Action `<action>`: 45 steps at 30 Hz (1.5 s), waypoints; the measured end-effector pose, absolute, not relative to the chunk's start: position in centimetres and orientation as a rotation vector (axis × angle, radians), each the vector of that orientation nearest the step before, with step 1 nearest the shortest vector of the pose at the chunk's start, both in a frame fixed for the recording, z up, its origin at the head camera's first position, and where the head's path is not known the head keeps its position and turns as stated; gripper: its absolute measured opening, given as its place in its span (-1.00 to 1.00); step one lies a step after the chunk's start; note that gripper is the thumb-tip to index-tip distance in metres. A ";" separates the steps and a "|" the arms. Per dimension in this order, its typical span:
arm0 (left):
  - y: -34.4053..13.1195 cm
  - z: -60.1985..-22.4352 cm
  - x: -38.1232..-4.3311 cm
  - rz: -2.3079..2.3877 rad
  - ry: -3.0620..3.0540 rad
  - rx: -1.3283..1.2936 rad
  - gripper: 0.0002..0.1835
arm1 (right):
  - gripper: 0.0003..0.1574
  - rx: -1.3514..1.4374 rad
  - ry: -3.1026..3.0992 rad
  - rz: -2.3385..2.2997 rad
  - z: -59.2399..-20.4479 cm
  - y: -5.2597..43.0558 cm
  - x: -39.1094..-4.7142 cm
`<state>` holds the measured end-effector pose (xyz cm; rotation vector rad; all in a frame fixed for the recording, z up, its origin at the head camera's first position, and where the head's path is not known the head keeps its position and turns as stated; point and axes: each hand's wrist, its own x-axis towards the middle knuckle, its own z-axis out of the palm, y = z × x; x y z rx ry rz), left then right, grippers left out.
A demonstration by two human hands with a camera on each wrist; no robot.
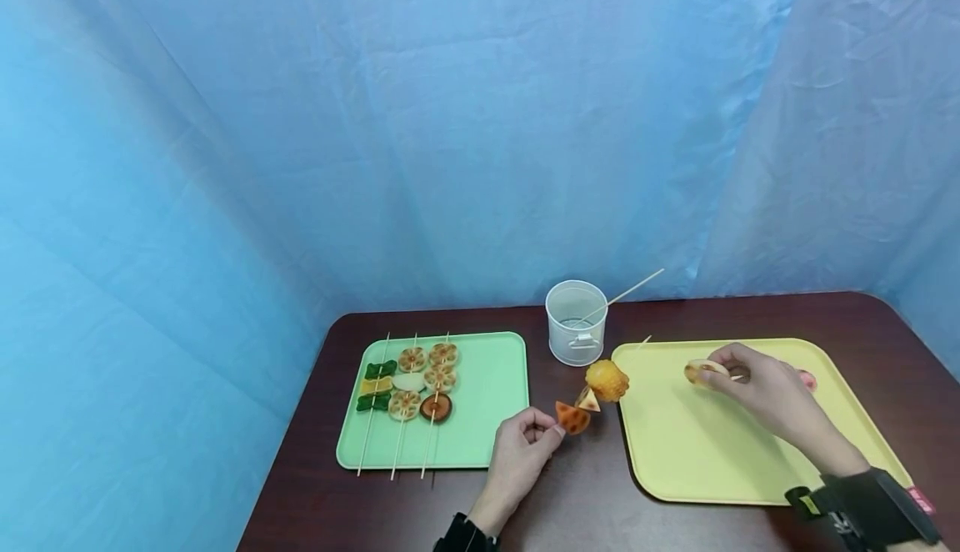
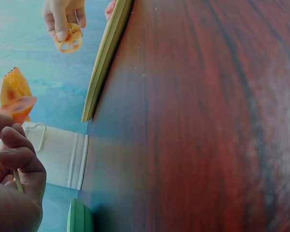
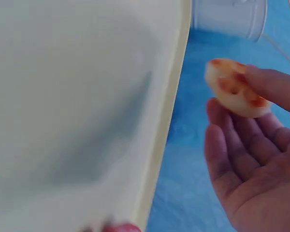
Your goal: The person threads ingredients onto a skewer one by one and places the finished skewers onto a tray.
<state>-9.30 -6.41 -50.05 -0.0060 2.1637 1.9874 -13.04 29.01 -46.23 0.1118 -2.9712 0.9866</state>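
Pinching a skewer (image 1: 588, 400) and a lotus slice (image 1: 705, 370), one in each hand

The left hand (image 1: 522, 452) has its fingers curled round the lower end of the skewer, which carries an orange-red piece, a pale wedge and a yellow ball; its bare tip reaches over the yellow tray (image 1: 675, 452). The right hand (image 1: 768, 398) clamps the lotus slice between thumb and fingers above that tray. A pink item (image 1: 807, 379), perhaps food, is partly hidden behind this hand. Three loaded skewers (image 1: 406, 381) lie on the green tray (image 1: 487, 385). Behind, a white bucket (image 1: 562, 339) holds a leaning stick (image 1: 637, 285).
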 end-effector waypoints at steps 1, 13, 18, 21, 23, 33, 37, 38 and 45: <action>-6.4 -50.1 -9.3 1.992 2.161 -0.005 -0.91 | -0.66 0.110 -2.948 1.034 -46.2 28.8 -13.0; -6.2 -49.9 -9.3 2.043 2.082 -0.023 -0.89 | -0.44 -0.120 -2.538 1.995 -45.9 27.3 -12.9; -6.2 -49.9 -9.2 2.040 2.049 -0.017 -0.89 | -0.62 -0.158 -2.157 2.398 -45.8 26.7 -13.0; -6.1 -49.9 -9.2 2.041 2.044 -0.004 -0.89 | -0.71 -0.142 -1.958 2.561 -45.8 26.3 -13.2; -6.1 -49.9 -9.1 2.043 2.040 0.014 -0.89 | -0.74 -0.127 -1.872 2.628 -45.8 26.1 -13.2; -6.2 -49.9 -8.9 2.036 1.998 0.051 -0.87 | -0.80 -0.149 -1.679 2.763 -45.3 25.3 -13.6; -6.3 -50.0 -8.9 2.036 1.999 0.069 -0.87 | -0.79 -0.140 -1.649 2.777 -45.1 24.9 -13.7; -6.3 -50.1 -8.9 2.035 2.002 0.072 -0.87 | -0.80 -0.138 -1.649 2.777 -45.0 24.8 -13.7; -6.3 -50.1 -8.9 2.015 2.009 0.068 -0.88 | -0.80 -0.105 -1.630 2.803 -45.0 24.2 -13.8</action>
